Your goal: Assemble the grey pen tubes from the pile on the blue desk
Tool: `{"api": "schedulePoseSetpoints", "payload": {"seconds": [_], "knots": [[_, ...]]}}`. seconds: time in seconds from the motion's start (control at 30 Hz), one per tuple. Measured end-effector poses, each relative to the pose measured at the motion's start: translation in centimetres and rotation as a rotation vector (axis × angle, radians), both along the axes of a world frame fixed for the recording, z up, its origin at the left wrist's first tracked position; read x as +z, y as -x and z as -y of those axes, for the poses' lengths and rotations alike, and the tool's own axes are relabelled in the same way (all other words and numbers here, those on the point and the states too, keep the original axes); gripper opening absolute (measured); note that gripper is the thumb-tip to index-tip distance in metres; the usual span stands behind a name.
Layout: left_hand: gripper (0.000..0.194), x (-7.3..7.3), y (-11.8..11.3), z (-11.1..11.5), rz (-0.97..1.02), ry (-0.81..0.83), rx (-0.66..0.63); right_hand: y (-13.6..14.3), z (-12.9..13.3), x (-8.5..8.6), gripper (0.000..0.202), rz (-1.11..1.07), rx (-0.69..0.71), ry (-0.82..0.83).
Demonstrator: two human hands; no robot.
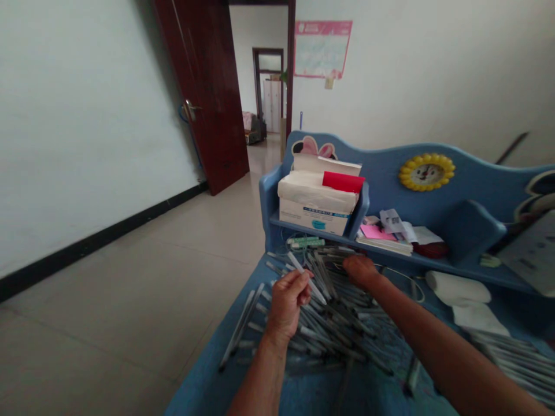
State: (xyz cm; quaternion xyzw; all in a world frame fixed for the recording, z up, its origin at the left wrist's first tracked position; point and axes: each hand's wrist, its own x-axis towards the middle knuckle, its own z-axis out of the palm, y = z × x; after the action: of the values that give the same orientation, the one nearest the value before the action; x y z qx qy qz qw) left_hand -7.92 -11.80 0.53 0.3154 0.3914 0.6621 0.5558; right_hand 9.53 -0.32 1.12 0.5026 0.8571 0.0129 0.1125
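1. Pinching a whitish pen tube (318, 294) between thumb and bent fingers, right here in the left hand (286, 297)!
2. Held up aslant, running from far left down to near right, just above the loose pile (333, 323) of similar tubes.
3. Now across to the right hand (359, 270): stretched well forward, down at the far side of the pile, near the front of the blue shelf (373, 156). Blurred, with fingertips mostly hidden; cannot tell spread from closed, or full from bare.
4. Down to the pile: heaped criss-cross over the blue desk (195, 398), pale along the lengths, dark at many ends, straggling out toward the left edge.
5. Just beyond, close against the shelf: a green-and-white bundle (306, 242).
6. Up on the shelf: a white box (312, 215) with a red piece (344, 181) across the top, then papers (385, 242) with a pink slip on top, and above, a yellow flower-shaped clock (426, 172).
7. Over on the right: a white roll (457, 288) lying on the desk, partly unwound, and nearer, a row of tubes (520, 364) side by side.
8. Far back: a dark red door (212, 98), swung open.
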Motion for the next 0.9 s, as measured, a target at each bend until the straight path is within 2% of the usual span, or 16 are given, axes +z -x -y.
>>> {"api": "schedulePoseSetpoints", "payload": {"seconds": [0.1, 0.17, 0.33, 0.4, 0.5, 0.57, 0.7, 0.9], "knots": [[0.021, 0.2, -0.3, 0.2, -0.204, -0.021, -0.017, -0.8, 1.2, 0.8, 0.022, -0.1, -0.092, -0.022], [0.021, 0.5, -0.8, 0.5, -0.32, -0.02, -0.087, -1.6, 2.2, 1.5, 0.011, -0.2, -0.123, -0.035], [0.019, 1.3, -2.5, 1.5, -0.539, -0.071, -0.29, -3.2, 5.0, 3.9, 0.009, -0.533, -0.083, 0.023], [0.017, 1.3, -3.1, 1.8, -0.601, -0.09, -0.321, -3.3, 6.3, 4.9, 0.013, -0.813, -0.088, 0.077], [0.018, 1.3, -3.8, 2.1, -0.671, -0.11, -0.362, -3.1, 8.1, 6.4, 0.015, -1.408, -0.117, 0.21], [0.02, 1.4, -4.1, 2.1, -0.711, -0.145, -0.38, -2.9, 8.9, 7.3, 0.014, -1.647, -0.124, 0.272], [0.021, 1.5, -4.3, 2.1, -0.766, -0.182, -0.374, -2.7, 9.7, 8.3, 0.012, -1.77, -0.165, 0.269], [0.021, 1.5, -4.4, 2.1, -0.796, -0.227, -0.388, -2.8, 10.2, 8.1, 0.011, -1.809, -0.195, 0.238]]}}
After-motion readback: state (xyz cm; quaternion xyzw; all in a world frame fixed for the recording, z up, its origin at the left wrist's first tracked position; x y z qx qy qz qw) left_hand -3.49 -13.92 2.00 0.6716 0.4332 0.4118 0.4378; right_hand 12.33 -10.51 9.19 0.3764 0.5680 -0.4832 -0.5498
